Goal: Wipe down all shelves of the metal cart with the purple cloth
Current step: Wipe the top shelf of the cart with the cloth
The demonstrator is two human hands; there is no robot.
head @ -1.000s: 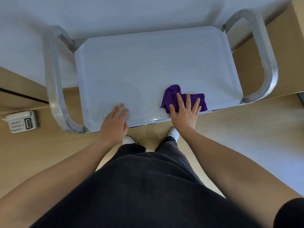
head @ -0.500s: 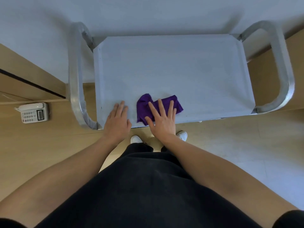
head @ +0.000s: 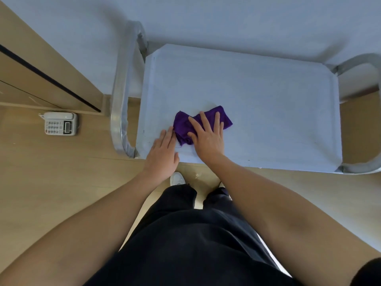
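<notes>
The cloth (head: 223, 118) has slid left along the shelf (head: 268, 96) to mid-frame, pressed under the right hand (head: 208, 139), fingers straight. The left hand (head: 162, 155) lies flat beside it. The front strip is probably wiped.

Cannot see any lower shelf of the metal cart (head: 121, 100): all blocked by the top shelf (head: 257, 100). Cut off by the right picture edge: the outer bend of the right handle (head: 359, 60). Covered by the right hand (head: 208, 139): the middle and near part of the purple cloth (head: 181, 124). Cannot tell whether the left hand (head: 162, 153) touches the cloth's left edge. Too small to read: keys and display of the telephone (head: 60, 123) at left. Mostly hidden behind the dark trousers (head: 195, 234): both shoes, only a white toe (head: 176, 178) clearly showing.
</notes>
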